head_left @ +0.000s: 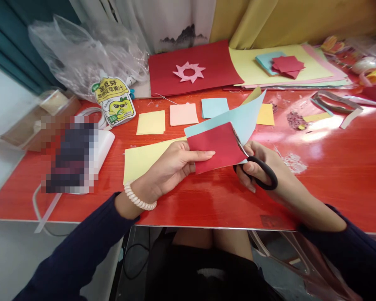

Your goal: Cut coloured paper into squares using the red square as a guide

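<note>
Above the worktop (347, 175), you hold the red paper square (214, 148) up in front of you, with a light-blue sheet (249, 115) behind it, showing past its top and right edges. Your left hand (175, 161) pinches the square's left side, thumb laid on its face. Your right hand (257, 163) grasps the black-handled scissors (253, 159) at the square's lower right corner, the blades running along its right edge. Left of the square lies a pale yellow sheet (141, 161), partly hidden by your left hand. Beyond the square, yellow squares (151, 122), pink squares (184, 114) and blue squares (214, 108) form a row. Farther beyond the square, a pink star-shaped ring (179, 72) rests on a dark red sheet (163, 77). Well right of the square, white paper shreds (294, 163) lie just beside your right forearm.
</note>
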{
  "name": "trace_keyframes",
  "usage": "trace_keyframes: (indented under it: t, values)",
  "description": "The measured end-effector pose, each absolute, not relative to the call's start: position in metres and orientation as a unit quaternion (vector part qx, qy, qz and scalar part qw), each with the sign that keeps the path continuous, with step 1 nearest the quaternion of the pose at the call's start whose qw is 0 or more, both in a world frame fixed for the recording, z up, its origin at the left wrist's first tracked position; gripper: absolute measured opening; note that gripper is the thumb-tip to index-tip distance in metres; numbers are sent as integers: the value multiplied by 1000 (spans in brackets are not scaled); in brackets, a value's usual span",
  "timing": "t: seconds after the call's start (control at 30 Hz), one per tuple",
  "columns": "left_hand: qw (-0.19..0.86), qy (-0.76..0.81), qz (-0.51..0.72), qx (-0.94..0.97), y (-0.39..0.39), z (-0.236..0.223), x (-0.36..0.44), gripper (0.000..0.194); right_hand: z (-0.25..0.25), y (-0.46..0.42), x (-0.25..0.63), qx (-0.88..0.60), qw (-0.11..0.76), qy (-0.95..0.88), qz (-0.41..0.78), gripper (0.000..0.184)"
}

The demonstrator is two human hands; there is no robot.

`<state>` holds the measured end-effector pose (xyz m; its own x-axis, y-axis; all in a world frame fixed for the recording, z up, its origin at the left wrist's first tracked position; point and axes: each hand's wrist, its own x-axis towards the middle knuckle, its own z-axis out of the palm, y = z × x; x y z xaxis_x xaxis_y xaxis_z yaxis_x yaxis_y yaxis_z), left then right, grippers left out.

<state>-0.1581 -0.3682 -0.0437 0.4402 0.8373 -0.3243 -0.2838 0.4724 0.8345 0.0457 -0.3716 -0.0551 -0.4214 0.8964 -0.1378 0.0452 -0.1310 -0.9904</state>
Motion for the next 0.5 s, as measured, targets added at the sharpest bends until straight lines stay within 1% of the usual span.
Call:
trace_keyframes:
  t: [0.23, 0.5]
  values:
    - [762, 386, 363, 372, -368, -45, -158, 26, -58, -372, 47, -413, 347, -575, 615, 59]
    - [758, 387, 359, 382, -369, -48, -156, 28, -55, -372, 46, -414, 336, -595, 601, 58]
